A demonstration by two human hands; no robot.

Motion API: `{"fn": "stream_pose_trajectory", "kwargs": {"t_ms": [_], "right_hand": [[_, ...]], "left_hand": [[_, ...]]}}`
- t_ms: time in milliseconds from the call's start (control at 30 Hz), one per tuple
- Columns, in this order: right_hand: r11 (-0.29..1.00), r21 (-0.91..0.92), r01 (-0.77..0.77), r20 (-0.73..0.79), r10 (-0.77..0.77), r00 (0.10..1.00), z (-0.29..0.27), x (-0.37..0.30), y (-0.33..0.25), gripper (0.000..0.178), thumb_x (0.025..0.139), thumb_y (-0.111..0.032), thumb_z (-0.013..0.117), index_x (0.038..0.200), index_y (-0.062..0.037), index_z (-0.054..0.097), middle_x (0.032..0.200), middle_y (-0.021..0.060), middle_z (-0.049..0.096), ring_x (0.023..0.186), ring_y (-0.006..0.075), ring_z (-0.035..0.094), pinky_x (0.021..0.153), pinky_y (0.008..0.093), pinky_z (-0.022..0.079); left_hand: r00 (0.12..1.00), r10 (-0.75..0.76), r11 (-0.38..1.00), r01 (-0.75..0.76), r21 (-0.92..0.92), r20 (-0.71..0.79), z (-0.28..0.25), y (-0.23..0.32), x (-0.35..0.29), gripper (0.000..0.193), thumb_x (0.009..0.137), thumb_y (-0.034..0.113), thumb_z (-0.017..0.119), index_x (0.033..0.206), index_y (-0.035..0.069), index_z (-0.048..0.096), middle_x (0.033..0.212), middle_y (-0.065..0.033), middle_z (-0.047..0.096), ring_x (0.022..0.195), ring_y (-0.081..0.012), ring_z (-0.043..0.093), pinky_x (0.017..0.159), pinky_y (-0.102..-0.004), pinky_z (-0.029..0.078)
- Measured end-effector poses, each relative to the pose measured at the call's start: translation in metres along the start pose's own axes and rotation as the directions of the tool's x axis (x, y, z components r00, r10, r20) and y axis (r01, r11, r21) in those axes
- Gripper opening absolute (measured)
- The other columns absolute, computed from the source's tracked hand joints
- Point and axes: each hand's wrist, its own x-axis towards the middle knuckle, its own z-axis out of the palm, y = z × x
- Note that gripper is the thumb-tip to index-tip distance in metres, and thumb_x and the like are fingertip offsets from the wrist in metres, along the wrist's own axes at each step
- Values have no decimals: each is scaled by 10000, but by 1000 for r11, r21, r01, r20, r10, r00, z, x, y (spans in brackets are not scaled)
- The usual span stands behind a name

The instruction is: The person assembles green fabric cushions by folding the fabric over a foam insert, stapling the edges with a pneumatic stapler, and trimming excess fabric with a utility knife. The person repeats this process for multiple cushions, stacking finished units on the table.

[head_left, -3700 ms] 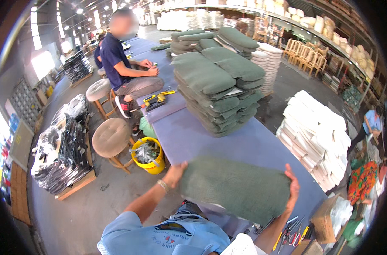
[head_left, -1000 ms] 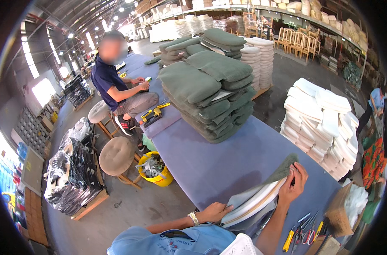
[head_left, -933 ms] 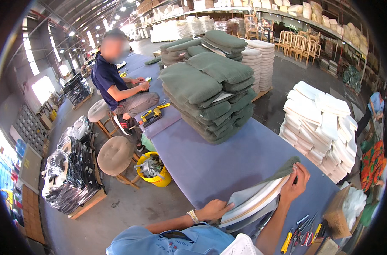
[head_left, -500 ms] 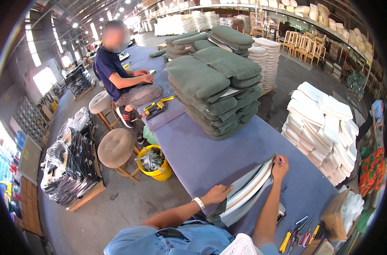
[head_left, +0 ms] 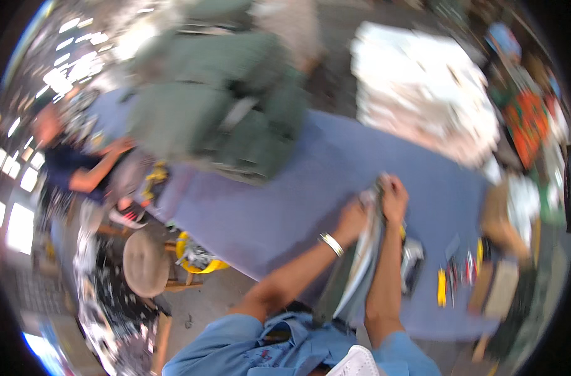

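Observation:
A green-grey fabric cushion (head_left: pixel 359 266), with a pale layered inside showing along its open edge, lies lengthwise between my arms on the blue-grey table (head_left: pixel 310 169). Its near end reaches my body. Both hands meet at its far end. My left hand (head_left: pixel 353 220), below a metal watch band, has its fingers closed on the edge there. Close beside it, my right hand (head_left: pixel 394 199) pinches the far corner. Motion blurs the fingertips. To the right of my right forearm lies a silver and black hand tool (head_left: pixel 413 266), partly blurred.
Green cushions (head_left: pixel 216 100) are stacked at the table's far left; white padding pieces (head_left: pixel 423 88) rise beyond the right edge. A yellow-handled cutter (head_left: pixel 441 287) and other small tools lie right, near a cardboard box (head_left: pixel 502 216). A co-worker (head_left: pixel 78 166) sits far left, near a round stool (head_left: pixel 146 264).
The view has swung to the right. My left hand has moved from the cushion's near part to its far end, beside my right hand. The cushion now looks narrower and turned more upright.

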Motion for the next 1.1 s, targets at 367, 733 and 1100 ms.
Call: {"fn": "stream_pose_trajectory", "kwargs": {"t_ms": [367, 733, 1100], "right_hand": [[918, 398, -3, -48, 24, 999, -17, -35, -7, 199, 1040, -234, 650, 1006, -42, 691, 1122, 96, 729, 1341, 307, 536, 1148, 467, 379], [885, 443, 140, -89, -112, 990, -5, -33, 8, 197, 1027, -225, 643, 891, -90, 597, 933, 70, 693, 991, 196, 639, 1177, 523, 321], [831, 549, 89, -101, -40, 994, -1, -43, 14, 298, 989, -347, 700, 822, -138, 571, 856, 40, 689, 996, 196, 582, 1195, 548, 251]], "left_hand": [[985, -155, 772, 71, -632, -78, 8, 57, 0, 466, 1130, 287, 397, 1361, -46, 626, 1415, -178, 630, 1377, -265, 538, 1113, -367, 426], [986, -113, 647, -19, -762, -120, 9, 42, 2, 461, 1129, 298, 413, 1134, -37, 730, 1201, -142, 738, 1356, -282, 555, 1163, -470, 389], [999, -30, 764, 0, -645, -36, -9, 38, -1, 485, 1102, 347, 478, 888, 6, 748, 984, -126, 783, 1122, -264, 703, 1176, -498, 338]]}}
